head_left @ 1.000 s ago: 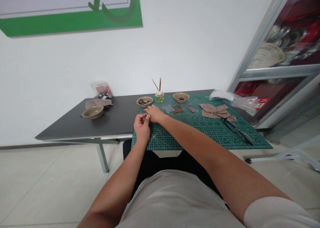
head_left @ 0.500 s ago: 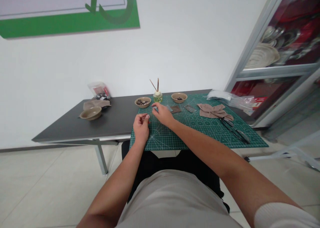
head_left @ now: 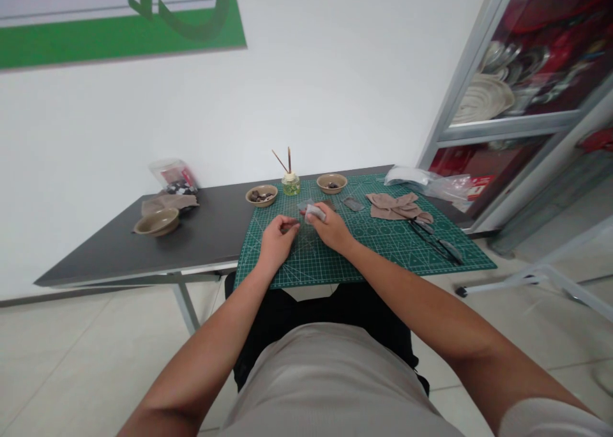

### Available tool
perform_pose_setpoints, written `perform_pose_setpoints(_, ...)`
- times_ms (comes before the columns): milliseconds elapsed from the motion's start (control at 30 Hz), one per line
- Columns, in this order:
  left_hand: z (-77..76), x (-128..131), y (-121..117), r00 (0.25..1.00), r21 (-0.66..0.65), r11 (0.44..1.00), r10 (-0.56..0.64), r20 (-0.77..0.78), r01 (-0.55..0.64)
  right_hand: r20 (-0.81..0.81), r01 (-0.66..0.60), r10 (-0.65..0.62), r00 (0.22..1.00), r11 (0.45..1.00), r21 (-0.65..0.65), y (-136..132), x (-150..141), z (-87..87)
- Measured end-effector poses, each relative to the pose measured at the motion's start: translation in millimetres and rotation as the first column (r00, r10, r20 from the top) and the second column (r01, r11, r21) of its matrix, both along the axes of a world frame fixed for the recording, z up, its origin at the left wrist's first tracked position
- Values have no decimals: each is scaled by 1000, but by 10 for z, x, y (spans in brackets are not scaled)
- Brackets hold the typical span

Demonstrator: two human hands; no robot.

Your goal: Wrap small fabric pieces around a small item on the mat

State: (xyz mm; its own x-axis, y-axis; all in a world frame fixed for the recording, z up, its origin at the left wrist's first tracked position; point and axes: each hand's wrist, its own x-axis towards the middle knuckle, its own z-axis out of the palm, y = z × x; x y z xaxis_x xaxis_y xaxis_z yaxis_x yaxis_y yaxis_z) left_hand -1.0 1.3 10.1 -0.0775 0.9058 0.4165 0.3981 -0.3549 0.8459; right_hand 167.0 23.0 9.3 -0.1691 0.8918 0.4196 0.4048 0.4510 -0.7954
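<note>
A pale grey piece (head_left: pixel 315 214) is gripped in the right hand (head_left: pixel 331 229), above the green mat (head_left: pixel 316 268) — just to the right of the left hand (head_left: pixel 278 237), where whether anything is pinched cannot be told; the piece's long axis is obscured.

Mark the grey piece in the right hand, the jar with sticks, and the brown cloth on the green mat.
Grey piece (head_left: pixel 316 213), head view: its visible middle.
Jar (head_left: pixel 290 186), head view: its see-through body.
Brown cloth (head_left: pixel 395 207), head view: its creased middle.
</note>
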Motion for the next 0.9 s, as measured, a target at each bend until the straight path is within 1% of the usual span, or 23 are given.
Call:
perform_pose_setpoints(33,14,20,16,1000,-5,1000,-15,-18,15,44,19,-19,999,1000,4,-18,11,8)
perform_pose_setpoints(133,17,61,95,1000,-31,1000,2,21,-1,126,65,-65,990,998,3,-46,31,-5)
perform_pose_setpoints(267,-65,70,175,998,-80,997,2,60,3,45,102,-103,994,994,32,-39,45,-48)
perform_pose_setpoints(400,-145,50,179,996,-74,997,-23,88,29,106,114,-113,988,994,1,-31,48,-72)
perform_pose_setpoints(467,-157,35,177,991,-74,996,-30,132,40,83,100,-99,992,995,-6,-27,50,-82)
perform_pose_setpoints(500,-158,28,177,988,-73,996,-32,153,44,25,83,-82,996,996,-26,-23,53,-88)
perform_pose_setpoints(567,-151,15,177,984,-75,996,-42,174,55,-172,6,-27,985,993,-121,-12,58,-97)
perform_pose_setpoints(633,-139,8,174,982,-89,992,-69,174,85,-390,-126,33,920,968,-215,3,57,-101)
perform_pose_setpoints(700,-131,6,173,975,-101,988,-96,198,118,-540,-251,75,838,932,-260,18,41,-100)
perform_pose_setpoints(800,-130,4,178,953,-91,985,-113,282,143,-661,-396,127,740,877,-274,37,-20,-87)
perform_pose_setpoints(867,-132,-3,186,931,-77,987,-108,349,143,-698,-444,147,701,856,-265,43,-75,-68)
perform_pose_setpoints(900,-131,-8,188,919,-73,987,-105,379,143,-703,-446,151,695,857,-257,43,-101,-53)
